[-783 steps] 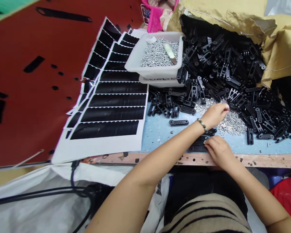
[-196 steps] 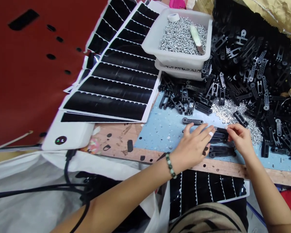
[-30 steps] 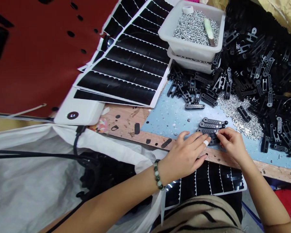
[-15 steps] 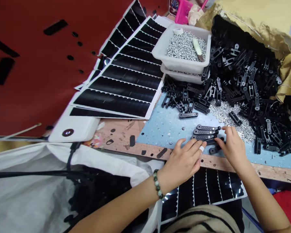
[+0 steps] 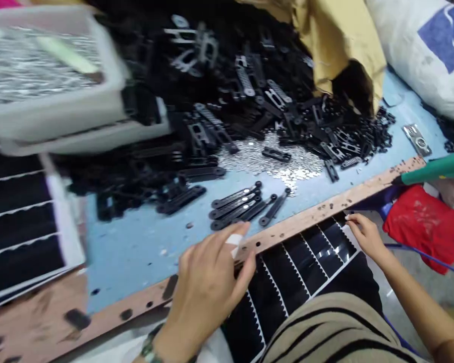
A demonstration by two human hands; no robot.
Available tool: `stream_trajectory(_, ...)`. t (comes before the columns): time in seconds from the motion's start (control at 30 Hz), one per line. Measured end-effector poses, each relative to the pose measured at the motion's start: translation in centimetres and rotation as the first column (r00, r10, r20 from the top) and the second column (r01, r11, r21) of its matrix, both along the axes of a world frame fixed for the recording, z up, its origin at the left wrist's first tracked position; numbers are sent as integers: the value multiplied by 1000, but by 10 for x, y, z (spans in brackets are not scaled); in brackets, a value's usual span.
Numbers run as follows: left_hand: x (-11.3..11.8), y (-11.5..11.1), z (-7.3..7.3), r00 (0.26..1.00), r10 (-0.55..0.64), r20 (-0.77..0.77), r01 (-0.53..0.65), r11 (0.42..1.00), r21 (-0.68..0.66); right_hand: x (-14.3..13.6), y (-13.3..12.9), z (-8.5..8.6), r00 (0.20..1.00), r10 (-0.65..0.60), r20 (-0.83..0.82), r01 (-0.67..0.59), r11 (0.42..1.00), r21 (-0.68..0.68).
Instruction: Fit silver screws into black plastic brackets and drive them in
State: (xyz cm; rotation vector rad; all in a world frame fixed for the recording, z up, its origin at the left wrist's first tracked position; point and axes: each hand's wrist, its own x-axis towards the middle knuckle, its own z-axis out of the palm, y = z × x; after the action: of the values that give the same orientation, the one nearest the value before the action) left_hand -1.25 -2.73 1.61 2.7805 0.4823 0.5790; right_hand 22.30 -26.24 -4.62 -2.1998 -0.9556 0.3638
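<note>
My left hand [image 5: 208,282], with a white wrap on one finger, rests over the table's front edge. Its fingers are stretched out and its thumb stands apart. Close to the fingertips lie several black plastic arms [image 5: 238,204], side by side in a fanned row on the blue tabletop [image 5: 136,252]. My right hand [image 5: 369,239] is off the table, above the right end of a sheet of black stickers [image 5: 287,275] on my lap. Its thumb and forefinger come together; whatever is between them is too small to make out.
A tub of small screws [image 5: 60,96] stands at the left. Loose black parts [image 5: 227,96] are heaped behind a spread of small metal pieces [image 5: 280,161]. A green tool [image 5: 435,169] with a dark pointed tip reaches in from the right, above a red cloth [image 5: 426,227].
My right hand has left the black arms and moved right, down past the table edge to the sticker sheet. My left hand stays by the arms. The view has swung right.
</note>
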Motion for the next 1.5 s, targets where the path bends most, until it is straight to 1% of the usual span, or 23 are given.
stream_trajectory(0.07, 13, -18, 4, 975, -223, 10, 223, 970, -98, -2, -23, -31, 990, -126, -57, 119, 986, -115)
stream_trajectory(0.13, 31, -41, 0, 889, -452, -78, 427, 877, -218, -5, -26, -56, 985, -156, -72, 136, 964, -228)
stream_trajectory(0.2, 55, -63, -14, 790, -569, -228, 487, 809, -330, -7, -19, -70, 991, -120, -66, 90, 931, -355)
stream_trajectory(0.27, 82, -82, -32, 729, -583, -358, 441, 801, -405, -7, -9, -74, 995, -84, -52, 54, 902, -429)
stream_trajectory(0.33, 109, -94, -51, 702, -557, -443, 366, 816, -447, -7, -3, -73, 997, -76, -33, 53, 894, -446)
stream_trajectory(0.43, 142, -101, -74, 681, -446, -582, 200, 877, -437, -4, 2, -70, 998, -61, -5, 52, 887, -459)
stream_trajectory(0.5, 155, -102, -85, 683, -409, -606, 148, 889, -433, -5, 3, -70, 999, -36, 11, 37, 881, -472)
stream_trajectory(0.6, 161, -102, -94, 704, -391, -592, 110, 884, -454, -9, 3, -73, 1000, 0, 27, 13, 872, -489)
stream_trajectory(0.73, 158, -100, -96, 729, -409, -548, 85, 849, -521, -8, 2, -82, 999, -47, 7, 46, 925, -378)
stream_trajectory(0.87, 156, -97, -89, 749, -424, -509, 47, 801, -597, 14, -13, -86, 989, -144, -27, 131, 953, -274)
stream_trajectory(0.93, 155, -96, -81, 765, -424, -484, 20, 767, -641, 26, -26, -79, 979, -203, -31, 190, 952, -240)
stream_trajectory(1.0, 154, -97, -68, 778, -440, -449, 13, 725, -689, 31, -34, -63, 968, -252, -20, 244, 954, -175)
stream_trajectory(1.03, 153, -97, -60, 783, -459, -420, 8, 682, -731, 31, -34, -52, 966, -257, 5, 256, 960, -113)
stream_trajectory(1.07, 152, -97, -51, 791, -489, -367, -4, 596, -803, 28, -30, -41, 968, -247, 45, 248, 968, -36)
stream_trajectory(1.1, 151, -95, -41, 810, -512, -287, -24, 461, -887, 23, -23, -28, 970, -219, 104, 214, 975, 51)
stream_trajectory(1.17, 147, -87, -19, 878, -470, -90, -38, 120, -992, 11, 1, -4, 968, -99, 229, 64, 985, 157)
stream_trajectory(1.2, 144, -80, -9, 916, -401, -19, -23, -7, -1000, 5, 15, 8, 963, -26, 270, -20, 986, 167)
stream_trajectory(1.23, 140, -72, 1, 949, -316, 21, 2, -59, -998, 0, 29, 19, 957, 52, 284, -99, 983, 157)
stream_trajectory(1.27, 134, -62, 9, 970, -241, 32, 27, -26, -999, -4, 43, 30, 953, 121, 278, -168, 974, 150)
stream_trajectory(1.3, 127, -52, 17, 983, -183, 36, 45, 49, -998, -7, 55, 39, 951, 173, 254, -217, 964, 155)
stream_trajectory(1.37, 108, -32, 28, 992, -125, 33, 63, 242, -968, -12, 76, 56, 959, 223, 177, -259, 941, 220)
stream_trajectory(1.43, 84, -17, 35, 993, -119, 11, 63, 439, -896, -17, 93, 70, 957, 272, 102, -291, 910, 296)
stream_trajectory(1.5, 59, -11, 39, 993, -110, -30, 40, 586, -809, -25, 108, 81, 916, 398, 52, -391, 855, 341)
